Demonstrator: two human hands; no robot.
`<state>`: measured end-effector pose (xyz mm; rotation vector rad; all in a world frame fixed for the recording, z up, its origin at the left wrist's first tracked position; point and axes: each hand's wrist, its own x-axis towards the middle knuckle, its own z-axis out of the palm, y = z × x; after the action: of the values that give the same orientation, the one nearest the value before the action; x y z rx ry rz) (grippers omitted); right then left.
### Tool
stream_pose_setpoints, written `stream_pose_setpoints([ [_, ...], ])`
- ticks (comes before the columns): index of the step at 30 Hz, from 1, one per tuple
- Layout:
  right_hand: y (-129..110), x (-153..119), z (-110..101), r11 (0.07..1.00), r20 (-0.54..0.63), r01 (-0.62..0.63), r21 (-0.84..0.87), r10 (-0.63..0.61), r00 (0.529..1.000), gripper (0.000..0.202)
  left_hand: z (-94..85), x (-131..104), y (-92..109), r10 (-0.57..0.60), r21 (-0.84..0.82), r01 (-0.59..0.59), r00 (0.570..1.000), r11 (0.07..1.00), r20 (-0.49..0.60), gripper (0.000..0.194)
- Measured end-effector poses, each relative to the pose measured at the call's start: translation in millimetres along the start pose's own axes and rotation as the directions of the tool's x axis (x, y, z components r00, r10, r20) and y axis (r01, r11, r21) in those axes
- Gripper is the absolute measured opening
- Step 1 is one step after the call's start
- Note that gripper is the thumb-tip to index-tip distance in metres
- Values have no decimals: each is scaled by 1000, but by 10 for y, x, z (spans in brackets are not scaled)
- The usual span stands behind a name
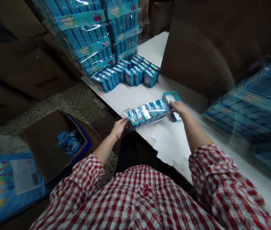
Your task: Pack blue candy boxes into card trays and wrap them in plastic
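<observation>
A clear plastic-wrapped row of small blue boxes (147, 112) lies slanted over the white table's front edge. My left hand (120, 127) pinches the wrap at the row's left end. At the right end, my right hand (176, 107) is closed, its fingertips by the wrap and over a blue tray (177, 117) with a pale inside. Which of the two its fingers grip is hard to tell. Several small blue boxes (129, 75) stand upright in a group farther back.
Tall wrapped stacks of blue packs (85, 35) stand behind, more packs (250, 105) at the right. A cardboard box (46, 140) with blue packets and a blue bag (11, 185) are at the lower left. White table (192, 111) has a torn front edge.
</observation>
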<state>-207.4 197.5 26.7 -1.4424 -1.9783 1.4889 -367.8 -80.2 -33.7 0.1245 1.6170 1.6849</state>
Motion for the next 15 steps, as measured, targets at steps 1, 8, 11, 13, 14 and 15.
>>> stream_pose_setpoints([
  [1,-3,-6,5,999,20,-28,14,28,999,28,11,1,-7,5,-11,-5,1000,1000,-3,32],
  [8,99,-149,67,944,151,-207,257,172,973,50,69,11,-106,5,-37,-5,1000,999,0,32],
  [11,219,-231,76,949,232,-141,283,75,970,57,70,51,-158,45,-16,-46,998,999,-45,30],
  [13,296,-290,105,957,205,-76,281,17,979,52,69,83,-192,86,-7,-87,994,996,-74,28],
  [14,325,-319,126,961,173,-43,275,-5,985,51,69,98,-207,97,-10,-98,992,995,-76,28],
  [15,345,-345,149,964,138,-14,264,-24,990,51,69,111,-220,101,-15,-103,992,995,-73,28],
])
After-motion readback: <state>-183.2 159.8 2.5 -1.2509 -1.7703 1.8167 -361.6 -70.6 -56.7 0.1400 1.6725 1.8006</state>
